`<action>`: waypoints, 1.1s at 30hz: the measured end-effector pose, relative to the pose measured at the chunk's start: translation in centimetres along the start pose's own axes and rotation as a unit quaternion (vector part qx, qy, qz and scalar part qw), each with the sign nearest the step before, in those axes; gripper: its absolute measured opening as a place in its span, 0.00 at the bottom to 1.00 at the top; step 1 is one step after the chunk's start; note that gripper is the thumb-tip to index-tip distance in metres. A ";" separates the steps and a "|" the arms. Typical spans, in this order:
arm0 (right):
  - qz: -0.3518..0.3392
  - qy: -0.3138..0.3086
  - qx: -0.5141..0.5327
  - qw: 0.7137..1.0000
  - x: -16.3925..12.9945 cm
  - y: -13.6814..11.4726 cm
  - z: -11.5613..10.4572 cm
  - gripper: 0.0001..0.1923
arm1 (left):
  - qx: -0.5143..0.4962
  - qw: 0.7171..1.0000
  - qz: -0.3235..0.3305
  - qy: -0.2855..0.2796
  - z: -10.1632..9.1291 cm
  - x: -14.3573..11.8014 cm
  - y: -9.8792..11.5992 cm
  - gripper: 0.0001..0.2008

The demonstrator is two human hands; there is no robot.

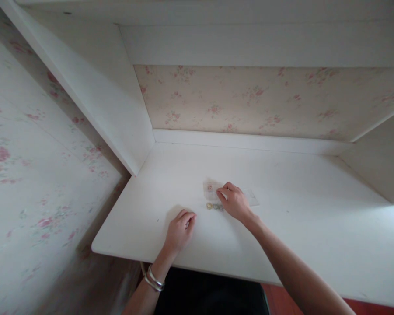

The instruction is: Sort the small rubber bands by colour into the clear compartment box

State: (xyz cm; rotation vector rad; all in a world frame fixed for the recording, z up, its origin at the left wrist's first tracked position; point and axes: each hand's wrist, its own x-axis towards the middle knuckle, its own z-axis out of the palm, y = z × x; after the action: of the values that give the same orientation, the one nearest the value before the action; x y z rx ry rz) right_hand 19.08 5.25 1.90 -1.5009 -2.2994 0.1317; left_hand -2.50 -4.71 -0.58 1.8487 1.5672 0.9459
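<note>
On the white desk, a clear, flat plastic case (252,197) lies partly under my right hand, with a small reddish item (210,187) at its left end. My right hand (233,201) is over the case, thumb and fingertips pinched together. Whatever is between them, if anything, is too small to make out. Just in front of the case sit a small yellowish ring-like piece (209,205) and a greyish one (215,206), with more small pieces partly hidden by my right hand. My left hand (179,231) rests on the desk to the left, fingers curled in, nothing visible in them.
The white desk (301,245) has a side panel (95,87) on the left and a low back ledge (249,141). A shelf (236,43) spans above. A black seat-like surface (210,293) is below the front edge. A tiny dark speck (158,220) lies left of my left hand.
</note>
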 end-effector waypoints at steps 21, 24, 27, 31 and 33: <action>0.127 0.080 0.135 0.979 -3.0 1.6 0.0 0.18 | 0.087 0.996 -0.003 -0.016 0.1 0.7 1.1 0.11; 0.165 0.077 0.192 0.964 -5.3 1.5 0.8 0.19 | 0.104 0.994 0.000 -0.027 0.8 1.6 1.9 0.10; 0.187 0.079 0.208 0.957 -6.7 1.5 1.5 0.20 | 0.126 0.991 0.011 -0.041 1.8 2.6 2.5 0.09; 0.188 0.088 0.207 0.956 -7.3 1.5 1.7 0.19 | 0.163 0.986 0.014 -0.044 2.6 3.8 2.9 0.09; 0.182 0.082 0.206 0.958 -7.3 1.5 1.7 0.19 | 0.173 0.983 0.019 -0.051 2.8 4.3 3.0 0.09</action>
State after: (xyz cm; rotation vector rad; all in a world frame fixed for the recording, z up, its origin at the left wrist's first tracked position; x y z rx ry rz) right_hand 22.34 -0.46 -2.10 -1.6160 -1.7113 0.5308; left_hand 1.94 -0.94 0.74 2.1301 1.7221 0.6114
